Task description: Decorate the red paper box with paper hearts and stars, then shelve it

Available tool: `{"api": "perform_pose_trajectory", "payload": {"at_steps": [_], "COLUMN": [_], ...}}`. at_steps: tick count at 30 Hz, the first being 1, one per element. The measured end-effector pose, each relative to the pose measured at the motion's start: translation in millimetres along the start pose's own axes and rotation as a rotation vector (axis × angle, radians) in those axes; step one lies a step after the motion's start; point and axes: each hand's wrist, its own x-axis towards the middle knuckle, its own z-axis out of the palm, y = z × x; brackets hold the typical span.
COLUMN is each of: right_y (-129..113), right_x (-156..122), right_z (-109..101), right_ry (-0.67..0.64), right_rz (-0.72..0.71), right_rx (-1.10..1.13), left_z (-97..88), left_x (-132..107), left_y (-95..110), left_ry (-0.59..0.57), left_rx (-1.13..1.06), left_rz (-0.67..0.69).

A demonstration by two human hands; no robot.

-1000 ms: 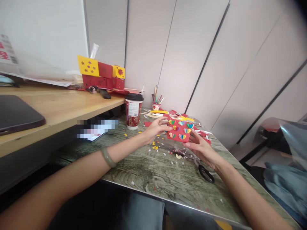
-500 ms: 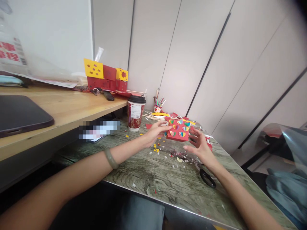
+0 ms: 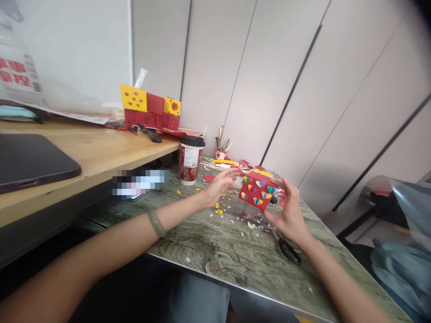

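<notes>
A red paper box [image 3: 255, 194], its front dotted with several multicoloured paper hearts, is held above the table in my right hand [image 3: 288, 213]. My right thumb is at its lower right corner and the fingers are at its upper right edge. The box is tilted. Left of it, my left hand [image 3: 220, 186] is open, fingers stretched toward the box with a gap between them. A green bangle [image 3: 156, 223] circles my left forearm. Below my right hand, scissors with black handles [image 3: 289, 250] lie on the table, their blades partly hidden.
Paper scraps [image 3: 249, 220] are scattered over the wood-grain table [image 3: 202, 240]. A lidded paper cup [image 3: 191, 160] stands beside the raised wooden shelf [image 3: 101, 157]. Behind are a pencil holder [image 3: 221, 154], thin sticks and red and yellow paper. The shelf carries red and yellow boxes [image 3: 144, 117] and a dark device [image 3: 35, 159].
My left hand has let go of the red box. My right hand has closed on its right side, and the box has shifted right and tilted.
</notes>
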Motion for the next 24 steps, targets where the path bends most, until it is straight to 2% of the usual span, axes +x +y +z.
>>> {"api": "perform_pose_trajectory", "payload": {"at_steps": [2,5,8,13,17,21,24], "right_y": [2,1,-1,-2,-5,-9,-12], "right_x": [2,4,4,2,0,-1,-1], "right_z": [-3,-7,-7,-7,-5,1,6], "right_ry": [0.030,0.059,0.072,0.052,-0.008,-0.046,-0.078], "right_rz": [-0.074,-0.131,-0.176,-0.199,-0.088,0.146,0.334], "right_rx": [-0.057,-0.067,-0.065,-0.055,0.071,0.306,0.470], "left_z": [-1.0,-2.6,-4.4,-9.1,-9.5,-2.9,4.3], "left_x": [1,-1,-3,-6,-8,-10,-12], "left_y": [1,1,0,1,6,9,11], "left_ry": [0.007,-0.058,-0.094,-0.178,-0.183,-0.246,-0.202], "left_rx": [0.204,0.626,0.954,1.243,1.233,1.069,0.942], "left_rz": [0.112,0.388,0.631,0.860,0.840,0.762,0.683]}}
